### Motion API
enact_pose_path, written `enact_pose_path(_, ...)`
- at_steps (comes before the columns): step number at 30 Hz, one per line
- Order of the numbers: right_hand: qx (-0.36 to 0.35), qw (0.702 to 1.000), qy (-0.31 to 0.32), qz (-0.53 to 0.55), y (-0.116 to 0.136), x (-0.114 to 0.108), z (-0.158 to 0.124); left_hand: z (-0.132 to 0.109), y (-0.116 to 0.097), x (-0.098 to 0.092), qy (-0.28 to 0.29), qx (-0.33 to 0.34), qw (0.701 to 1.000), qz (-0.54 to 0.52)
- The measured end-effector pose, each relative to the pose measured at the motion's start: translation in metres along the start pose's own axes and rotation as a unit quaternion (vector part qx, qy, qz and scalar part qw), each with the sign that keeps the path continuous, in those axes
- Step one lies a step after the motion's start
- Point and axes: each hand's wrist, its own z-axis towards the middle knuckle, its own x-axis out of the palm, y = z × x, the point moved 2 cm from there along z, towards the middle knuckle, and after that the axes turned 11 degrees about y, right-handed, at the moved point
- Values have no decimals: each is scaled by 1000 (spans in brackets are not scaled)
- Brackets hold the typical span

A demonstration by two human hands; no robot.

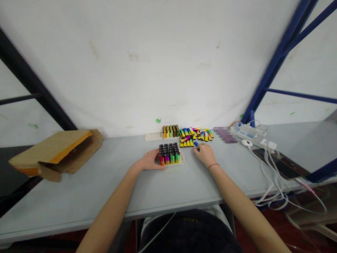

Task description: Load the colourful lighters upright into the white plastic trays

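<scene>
A white holed tray (182,159) stands on the table before me. Rows of upright lighters (169,154) with black tops fill most of it, in red, purple and green; its right end shows bare holes. My left hand (151,161) is wrapped round the tray's left end, thumb along the front edge. To the right of the tray, my right hand (205,154) pinches a small blue piece (196,144) that looks like a lighter, mostly hidden by the fingers. Just beyond it lie piles of shiny multicoloured lighters (186,142).
Behind stands a second white tray (152,136), with upright yellow and dark pieces (171,131) next to it. An open cardboard box (55,147) lies at left. At right are a power strip (254,135), white cables (268,175) and a dark flat device (281,163).
</scene>
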Motion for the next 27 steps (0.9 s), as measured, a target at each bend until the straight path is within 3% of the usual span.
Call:
enact_pose_path(4, 48, 998, -36, -29, -1, -4, 0, -1, -3, -1, -2, -4, 1000, -3)
enact_pose_path(7, 47, 998, -22, -37, -7, -1, 4, -2, -4, -2, -3, -6, 1000, -2)
enact_pose_path(10, 18, 999, -29, 7, -14, 4, 10, -2, -4, -1, -3, -3, 1000, -1)
enact_pose_path(12, -41, 994, -58, 88, -16, 6, 15, -1, -3, -1, -5, -2, 1000, 0)
enact_pose_path(16, -177, 936, -106, 286, -12, 12, 21, -1, -2, 0, -8, 3, 1000, -5)
enact_pose_path(21, -211, 891, -127, 383, 3, 11, 14, 0, -2, -1, -8, 7, 1000, -6)
enact_pose_path(23, -202, 885, -115, 404, 8, 7, 10, 0, -2, -1, -4, 1, 1000, -2)
enact_pose_path(27, -150, 880, -27, 451, 11, 7, 8, -1, -4, -1, -3, -6, 1000, 1)
